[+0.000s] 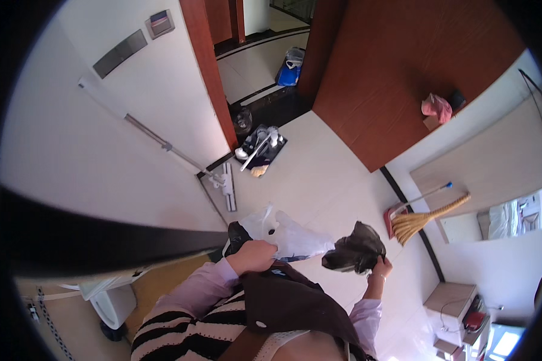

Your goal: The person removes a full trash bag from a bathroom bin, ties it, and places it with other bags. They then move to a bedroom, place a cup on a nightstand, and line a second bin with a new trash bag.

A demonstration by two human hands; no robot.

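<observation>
My left hand (253, 256) is closed on a translucent white plastic bag (302, 237), in front of my dark apron (293, 298). A black bag-like piece (238, 234) shows just beyond that hand; whether the hand holds it too is hidden. Further right, my right hand (381, 268) grips a thin, crumpled black plastic bag (357, 249) by its edge. The black bag hangs over the pale tiled floor, apart from the white one.
Ahead lies a black tray (278, 153) of brushes and bottles. A flat mop (228, 189) leans on the left wall. On the right are a straw broom (411, 223) and red dustpan (390, 221). A brown door (388, 76) stands open. A toilet (113, 307) is at lower left.
</observation>
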